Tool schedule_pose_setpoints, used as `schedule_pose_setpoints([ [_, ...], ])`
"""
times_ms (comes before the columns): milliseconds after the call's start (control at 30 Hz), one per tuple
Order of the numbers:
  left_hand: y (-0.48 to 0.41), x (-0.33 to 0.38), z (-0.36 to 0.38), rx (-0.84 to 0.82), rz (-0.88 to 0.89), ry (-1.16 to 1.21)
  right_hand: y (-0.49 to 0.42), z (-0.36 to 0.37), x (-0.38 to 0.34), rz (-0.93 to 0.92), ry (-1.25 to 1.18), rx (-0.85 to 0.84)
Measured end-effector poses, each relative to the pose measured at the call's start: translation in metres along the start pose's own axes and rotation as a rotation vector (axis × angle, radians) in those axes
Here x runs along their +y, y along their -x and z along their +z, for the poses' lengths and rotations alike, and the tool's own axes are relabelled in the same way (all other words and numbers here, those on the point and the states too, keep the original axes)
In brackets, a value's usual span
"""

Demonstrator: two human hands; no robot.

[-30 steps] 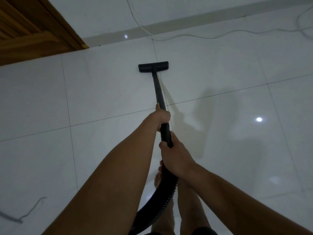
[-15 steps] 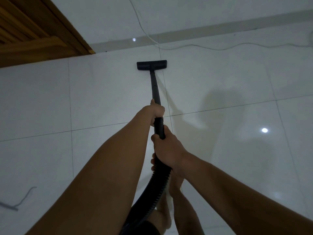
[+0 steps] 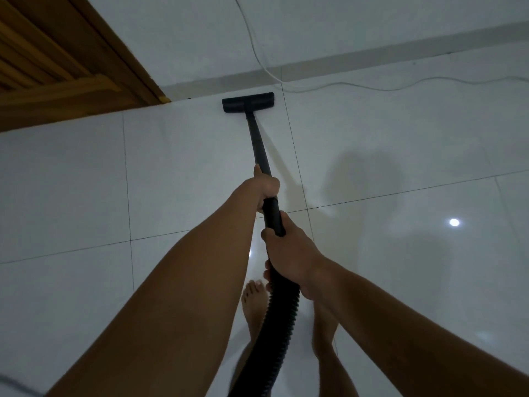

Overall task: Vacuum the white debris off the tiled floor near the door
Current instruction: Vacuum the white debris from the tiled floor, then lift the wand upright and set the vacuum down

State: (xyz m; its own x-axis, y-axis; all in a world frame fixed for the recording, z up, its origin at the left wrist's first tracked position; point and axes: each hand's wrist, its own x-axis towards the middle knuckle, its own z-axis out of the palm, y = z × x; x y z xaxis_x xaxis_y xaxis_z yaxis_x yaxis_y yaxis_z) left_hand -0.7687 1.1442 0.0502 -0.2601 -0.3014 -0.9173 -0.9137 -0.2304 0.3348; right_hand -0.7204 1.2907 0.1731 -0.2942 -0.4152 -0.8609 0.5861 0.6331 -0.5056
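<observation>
A black vacuum wand (image 3: pixel 259 144) runs from my hands out to its flat black floor head (image 3: pixel 248 102), which sits on the white tiled floor (image 3: pixel 71 181) right at the foot of the wall, just right of the wooden door (image 3: pixel 48 70). My left hand (image 3: pixel 264 187) grips the wand higher up. My right hand (image 3: pixel 289 253) grips the wand's lower end where the ribbed black hose (image 3: pixel 274 333) joins. I cannot make out any white debris on the pale tiles.
A thin white cable (image 3: pixel 343 86) trails down the wall and along the floor by the skirting to the right. My bare feet (image 3: pixel 253 302) stand below the hose. A ceiling light's reflection (image 3: pixel 454 222) shines on the tiles at the right.
The floor head has slid forward across the tile until it reaches the base of the wall near the door frame. Both hands keep the same grip.
</observation>
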Motion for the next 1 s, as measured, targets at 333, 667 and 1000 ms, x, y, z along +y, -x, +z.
schedule_pose_setpoints([
  [333,-0.021,-0.012,-0.019,-0.006,0.042,-0.049,-0.026,0.035,0.012,0.020,-0.061,0.076],
  [667,0.074,-0.058,-0.008,-0.069,-0.026,-0.061,0.085,0.052,0.028,0.056,-0.027,0.090],
  [1000,0.172,-0.163,0.036,-0.093,-0.050,-0.142,0.190,0.073,0.119,0.110,-0.152,0.016],
])
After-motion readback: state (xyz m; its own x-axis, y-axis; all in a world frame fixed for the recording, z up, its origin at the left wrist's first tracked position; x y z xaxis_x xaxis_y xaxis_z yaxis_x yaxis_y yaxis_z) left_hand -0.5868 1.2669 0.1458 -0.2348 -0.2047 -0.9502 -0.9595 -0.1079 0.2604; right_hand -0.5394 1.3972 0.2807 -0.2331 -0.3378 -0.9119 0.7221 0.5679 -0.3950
